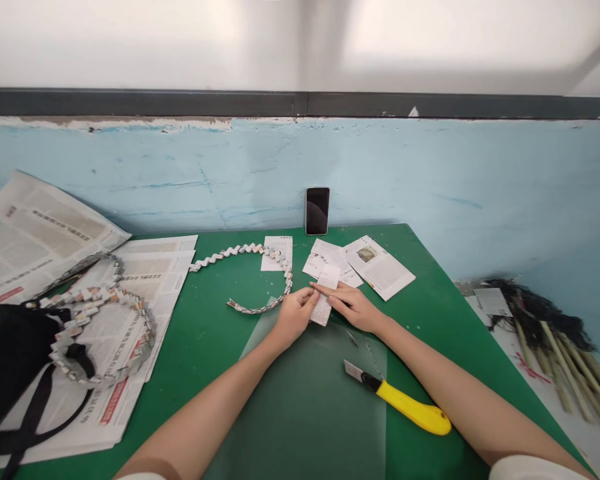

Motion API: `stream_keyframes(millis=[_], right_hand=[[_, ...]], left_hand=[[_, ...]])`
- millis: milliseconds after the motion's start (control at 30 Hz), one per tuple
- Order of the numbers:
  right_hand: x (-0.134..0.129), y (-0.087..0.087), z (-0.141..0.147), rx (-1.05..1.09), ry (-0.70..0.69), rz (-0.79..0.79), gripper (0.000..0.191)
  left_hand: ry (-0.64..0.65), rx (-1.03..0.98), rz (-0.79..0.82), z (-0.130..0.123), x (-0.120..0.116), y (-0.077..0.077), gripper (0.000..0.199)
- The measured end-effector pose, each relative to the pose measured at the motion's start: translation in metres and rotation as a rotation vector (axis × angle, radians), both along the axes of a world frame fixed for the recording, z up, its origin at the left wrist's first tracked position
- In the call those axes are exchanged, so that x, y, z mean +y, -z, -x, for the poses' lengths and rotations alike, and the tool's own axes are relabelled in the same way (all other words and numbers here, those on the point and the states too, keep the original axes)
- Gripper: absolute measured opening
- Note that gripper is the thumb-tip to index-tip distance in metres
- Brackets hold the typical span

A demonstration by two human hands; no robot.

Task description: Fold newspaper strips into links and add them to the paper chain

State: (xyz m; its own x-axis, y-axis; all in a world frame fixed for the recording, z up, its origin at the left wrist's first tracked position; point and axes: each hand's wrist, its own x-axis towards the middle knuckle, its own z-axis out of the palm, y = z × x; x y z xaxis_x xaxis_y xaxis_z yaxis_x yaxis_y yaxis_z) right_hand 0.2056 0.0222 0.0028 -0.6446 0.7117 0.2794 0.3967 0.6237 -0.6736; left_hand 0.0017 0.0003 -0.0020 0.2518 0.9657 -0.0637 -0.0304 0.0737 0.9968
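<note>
In the head view, a narrow folded strip of printed paper point(323, 308) is between my hands at the middle of the table. My left hand point(295, 315) pinches its left edge between thumb and fingers. From the other side, my right hand point(356, 308) grips the strip, its fingers lying across the upper part. A yellow-handled utility knife point(414, 407) lies near my right forearm, blade pointing left. Beyond my left hand curves a zigzag woven paper chain point(286, 283). Loose printed paper pieces point(380, 267) rest just past my hands.
A phone point(317, 211) leans upright against the blue wall point(260, 167). Newspapers point(155, 267), another coiled paper chain point(143, 320) and a black bag point(15, 360) occupy the left. A translucent mat point(305, 407) lies on the green table point(200, 373). Sticks point(570, 367) lie beyond the right edge.
</note>
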Motion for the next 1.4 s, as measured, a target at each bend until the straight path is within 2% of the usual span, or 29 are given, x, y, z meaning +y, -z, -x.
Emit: stream_keyframes(millis=[233,433,500,667,767,1000,1167,1333,1400], right_hand=[[0.003,-0.002,0.000,0.263,0.172,0.070,0.043],[0.004,-0.001,0.001,0.328,0.230,0.074,0.039],[0.005,-0.001,0.000,0.351,0.278,0.085,0.039],[0.006,0.000,-0.001,0.356,0.335,0.114,0.042],[0.006,0.001,-0.001,0.364,0.393,0.092,0.046],[0.006,0.003,-0.001,0.368,0.426,0.061,0.048],[0.005,0.002,-0.001,0.371,0.452,0.048,0.049],[0.006,0.002,0.000,0.373,0.452,0.056,0.048],[0.006,0.002,-0.001,0.370,0.448,0.065,0.048]], left_hand=[[0.070,0.031,-0.064,0.001,-0.001,-0.003,0.041],[0.067,0.006,-0.054,0.000,-0.001,-0.004,0.040],[0.019,-0.005,-0.035,0.001,-0.002,-0.007,0.038],[-0.208,-0.062,-0.009,0.003,-0.001,-0.008,0.033],[-0.256,-0.098,0.016,0.004,0.001,-0.004,0.037],[-0.258,-0.077,0.013,0.005,0.002,0.003,0.041],[-0.264,-0.119,0.030,0.005,0.004,0.001,0.046],[-0.114,-0.115,0.042,0.004,0.002,-0.006,0.046],[-0.094,-0.090,0.038,0.003,0.000,-0.008,0.045]])
